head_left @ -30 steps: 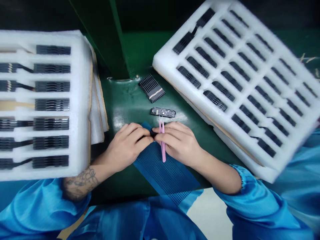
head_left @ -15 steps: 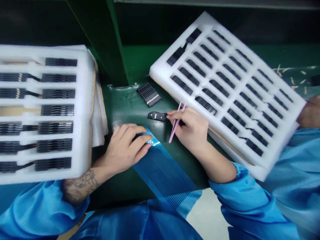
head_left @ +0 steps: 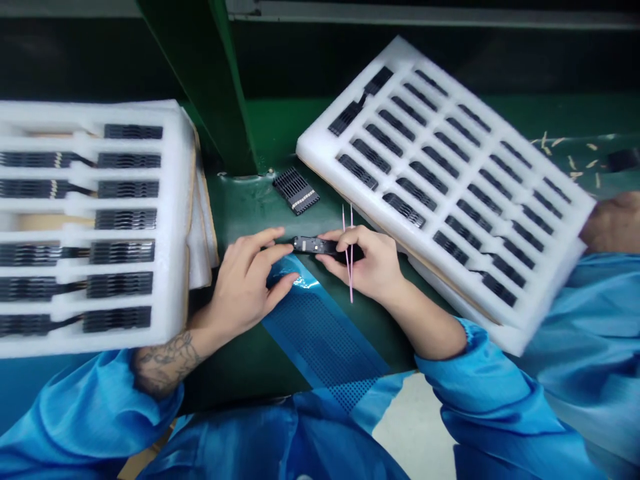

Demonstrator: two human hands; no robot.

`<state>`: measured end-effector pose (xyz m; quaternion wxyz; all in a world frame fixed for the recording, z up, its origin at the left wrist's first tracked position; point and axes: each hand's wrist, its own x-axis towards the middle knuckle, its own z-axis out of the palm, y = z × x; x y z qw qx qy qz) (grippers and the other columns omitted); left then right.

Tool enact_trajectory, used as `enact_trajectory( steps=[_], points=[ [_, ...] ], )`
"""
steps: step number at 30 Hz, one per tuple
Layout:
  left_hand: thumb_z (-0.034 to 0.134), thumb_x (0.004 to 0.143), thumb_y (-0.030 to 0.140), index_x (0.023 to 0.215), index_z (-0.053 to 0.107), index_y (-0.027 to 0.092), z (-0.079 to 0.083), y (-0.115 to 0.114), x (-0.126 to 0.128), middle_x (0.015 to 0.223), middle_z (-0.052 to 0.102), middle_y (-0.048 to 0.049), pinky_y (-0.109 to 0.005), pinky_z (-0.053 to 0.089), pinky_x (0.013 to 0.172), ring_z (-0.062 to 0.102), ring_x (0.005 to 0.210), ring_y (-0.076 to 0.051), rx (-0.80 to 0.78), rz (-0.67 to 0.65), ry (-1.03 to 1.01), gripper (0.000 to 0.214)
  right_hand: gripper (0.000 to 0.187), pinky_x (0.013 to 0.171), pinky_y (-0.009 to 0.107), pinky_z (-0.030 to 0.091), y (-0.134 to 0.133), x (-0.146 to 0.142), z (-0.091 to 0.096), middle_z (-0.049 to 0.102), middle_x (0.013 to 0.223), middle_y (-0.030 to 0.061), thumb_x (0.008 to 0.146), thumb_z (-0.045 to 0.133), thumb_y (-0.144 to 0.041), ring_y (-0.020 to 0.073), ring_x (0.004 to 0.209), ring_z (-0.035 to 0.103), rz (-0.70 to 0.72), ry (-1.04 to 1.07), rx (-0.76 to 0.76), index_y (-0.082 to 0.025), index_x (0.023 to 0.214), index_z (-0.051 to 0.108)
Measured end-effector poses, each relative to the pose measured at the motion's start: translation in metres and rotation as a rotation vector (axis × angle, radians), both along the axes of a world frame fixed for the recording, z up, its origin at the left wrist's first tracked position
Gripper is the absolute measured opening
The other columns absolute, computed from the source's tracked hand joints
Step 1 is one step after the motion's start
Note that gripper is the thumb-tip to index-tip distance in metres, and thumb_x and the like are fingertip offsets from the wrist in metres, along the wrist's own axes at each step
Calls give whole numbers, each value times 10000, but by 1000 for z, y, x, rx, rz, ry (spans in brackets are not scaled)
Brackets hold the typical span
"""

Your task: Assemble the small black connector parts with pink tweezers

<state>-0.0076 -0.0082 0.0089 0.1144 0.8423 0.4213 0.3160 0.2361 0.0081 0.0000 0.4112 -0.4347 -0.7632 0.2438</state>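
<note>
Two hands on one part?

Yes. The person's left hand (head_left: 245,283) and right hand (head_left: 363,263) meet on a small black module (head_left: 313,245), held lengthwise between them, just past the narrow end of a blue perforated mat (head_left: 320,333) and over the green bench (head_left: 250,207).

Fingers?

Right fingers (head_left: 357,243) curl closed on the module's right end, apparently pinching it. Left fingers (head_left: 270,243) are partly open, with the tips at its left end; can't tell if they grip.

Why are the tweezers held like that?

Pink tweezers (head_left: 351,283) stand upright in the right hand, tucked against the fingers and off the module. Looks like they're kept ready while the fingers do the holding.

And around the hands?

A left foam tray (head_left: 175,200) and a right foam tray (head_left: 313,148) hold rows of black parts in slots, flanking the work area, probably for easy reach. A black comb-like strip (head_left: 296,191) lies on the bench just above the module.
</note>
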Motion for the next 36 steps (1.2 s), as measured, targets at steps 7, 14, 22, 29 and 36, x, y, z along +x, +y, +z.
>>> enact_trajectory(
  steps=[7, 14, 22, 29, 36],
  points=[
    [670, 955, 278, 1292, 586, 201, -2, 0, 2, 1105, 740, -62, -332, 561, 875, 703, 973, -185, -96, -8, -81, 355, 345, 663, 292, 632, -11, -8, 2, 803, 1007, 62, 800, 812, -290, 205, 829, 789, 54, 92, 44, -253, 836, 471],
    [700, 917, 210, 1176, 674, 192, 7, -7, 4, 1114, 719, -70, -307, 589, 889, 693, 1008, -163, -284, -28, -328, 262, 347, 755, 377, 661, -19, -4, 1, 796, 1071, 86, 767, 820, -137, 247, 914, 787, 94, 136, 69, -248, 811, 495],
    [743, 886, 246, 1038, 702, 169, 48, -46, 0, 1090, 736, -109, -300, 633, 838, 730, 941, -168, -430, -49, -576, 175, 374, 718, 461, 690, -31, 4, 16, 777, 1140, 86, 691, 800, -31, 309, 937, 780, 280, 236, 185, -259, 770, 514],
    [751, 882, 204, 1014, 688, 217, 101, -69, -79, 1136, 737, -91, -336, 637, 864, 727, 1003, -184, -30, 228, -407, 147, 314, 867, 546, 651, -34, -8, 15, 780, 1112, 98, 771, 816, -193, 339, 1104, 726, 479, -70, 162, -261, 840, 517],
    [810, 751, 353, 933, 661, 179, 105, -10, -216, 1033, 720, -69, -378, 601, 934, 705, 978, -193, 86, 669, -415, 292, 253, 1008, 654, 534, -35, -12, -8, 715, 1281, 120, 885, 722, -406, 385, 1246, 640, 373, -346, 188, -243, 920, 530]
  ],
)
